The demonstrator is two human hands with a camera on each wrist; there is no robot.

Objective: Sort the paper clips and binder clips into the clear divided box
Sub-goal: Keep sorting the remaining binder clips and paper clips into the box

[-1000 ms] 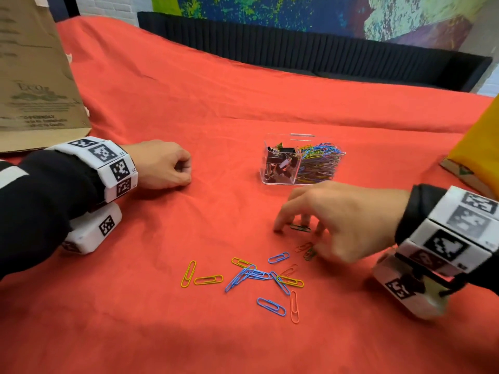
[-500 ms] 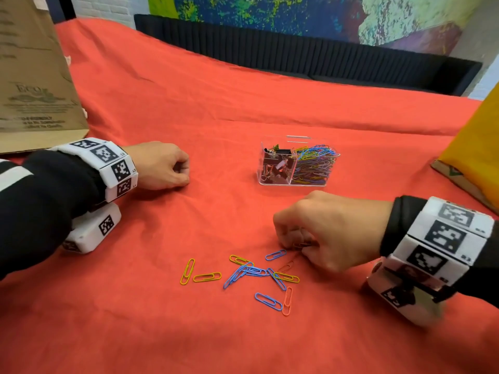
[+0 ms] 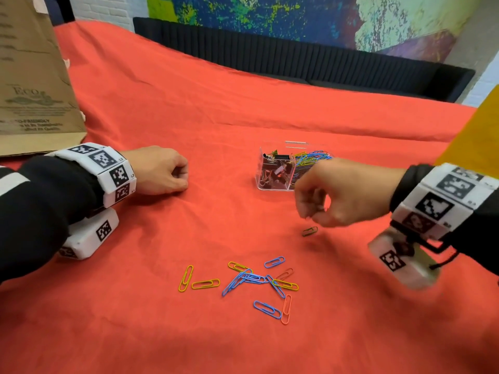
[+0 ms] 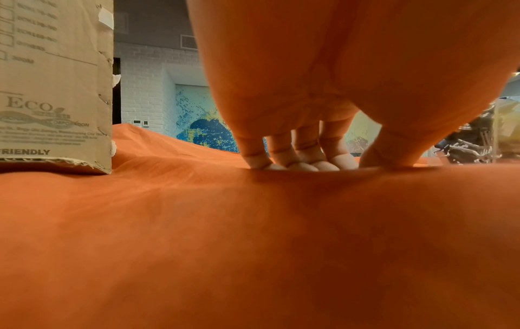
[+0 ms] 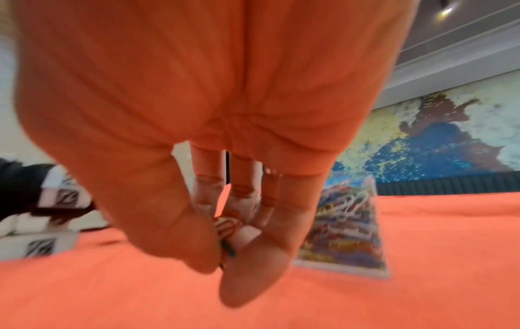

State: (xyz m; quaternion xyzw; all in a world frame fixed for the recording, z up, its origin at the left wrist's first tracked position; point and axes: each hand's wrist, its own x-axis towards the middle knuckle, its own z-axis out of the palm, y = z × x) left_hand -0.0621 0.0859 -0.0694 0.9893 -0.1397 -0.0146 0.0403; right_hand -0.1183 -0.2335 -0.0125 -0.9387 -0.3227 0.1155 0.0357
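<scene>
The clear divided box (image 3: 259, 171) stands mid-table on the red cloth, with binder clips (image 3: 275, 172) in its left half and coloured paper clips (image 3: 313, 156) in its right half. My right hand (image 3: 310, 211) hovers just in front of the box and pinches a few paper clips (image 5: 225, 227) between thumb and fingers. One dark green clip (image 3: 309, 231) lies just below it. Several loose paper clips (image 3: 253, 279) are scattered nearer to me. My left hand (image 3: 162, 171) rests on the cloth at the left, loosely curled and holding nothing.
A brown cardboard box (image 3: 29, 76) stands at the far left, close behind my left wrist. A yellow object (image 3: 475, 130) sits at the right edge. A dark bench (image 3: 297, 58) runs along the table's far side.
My right hand closed over clips on the cloth, then lifted and moved toward the box. One green clip is left below it. The left hand has stayed put.
</scene>
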